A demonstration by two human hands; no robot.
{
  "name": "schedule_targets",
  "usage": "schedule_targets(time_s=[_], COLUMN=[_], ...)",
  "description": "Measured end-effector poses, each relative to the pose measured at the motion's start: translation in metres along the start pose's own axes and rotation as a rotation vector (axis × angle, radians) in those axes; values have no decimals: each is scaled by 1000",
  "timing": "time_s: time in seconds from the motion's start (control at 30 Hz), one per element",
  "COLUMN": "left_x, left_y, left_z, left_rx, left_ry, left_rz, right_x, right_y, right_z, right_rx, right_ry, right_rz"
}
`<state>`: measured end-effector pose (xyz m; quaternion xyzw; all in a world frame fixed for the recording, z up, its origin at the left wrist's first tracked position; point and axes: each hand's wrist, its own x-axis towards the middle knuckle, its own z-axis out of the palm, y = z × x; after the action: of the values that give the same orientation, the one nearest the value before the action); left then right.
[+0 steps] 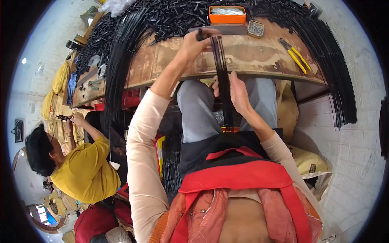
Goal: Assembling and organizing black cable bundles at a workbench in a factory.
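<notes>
A bundle of long, thin black rods (221,60), looking like umbrella ribs, stretches from over the table's front edge down between my knees. My right hand (239,93) is closed around the middle of the bundle, thumb on one side and fingertips on the other. Near the bundle's far end, my left hand (193,44) is curled with a short black tubular piece (199,35) in its grip. Its fingers reach toward the rod ends; whether they touch them I cannot tell. A dark flat bar (233,29) lies on the table just beyond.
Heaped black parts (178,18) cover the table's far side. An orange box (227,18), a small tray of metal bits (255,29) and yellow-handled pliers (298,58) sit on the wooden table (259,56). Black rods drape over both ends. A person in yellow (87,170) works at left.
</notes>
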<state>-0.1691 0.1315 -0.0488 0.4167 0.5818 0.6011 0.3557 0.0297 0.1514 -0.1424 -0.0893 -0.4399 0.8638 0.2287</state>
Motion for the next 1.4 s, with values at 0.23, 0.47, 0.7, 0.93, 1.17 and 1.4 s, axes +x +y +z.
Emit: schedule_targets(time_s=[0.23, 0.47, 0.7, 0.93, 1.17, 1.4], left_x=[-97, -109, -121, -96, -100, -114], left_y=[95, -16, -74, -68, -65, -65], left_z=[99, 17, 40, 70, 72, 66], left_rx=[-125, -200, -877, -1211, -1189, -1039], left_ry=[-410, 410, 127, -155, -119, 187], left_rz=[197, 2, -285, -376, -366, -236], right_x=[-33, -59, -62, -66, -67, -66], right_y=[-18, 0, -4, -3, -8, -2], right_z=[25, 25, 37, 40, 45, 38], right_rx=[-433, -208, -210, -159, -147, -159], right_ry=[120, 187, 165, 142, 138, 143], right_rz=[211, 161, 162, 145, 160, 140])
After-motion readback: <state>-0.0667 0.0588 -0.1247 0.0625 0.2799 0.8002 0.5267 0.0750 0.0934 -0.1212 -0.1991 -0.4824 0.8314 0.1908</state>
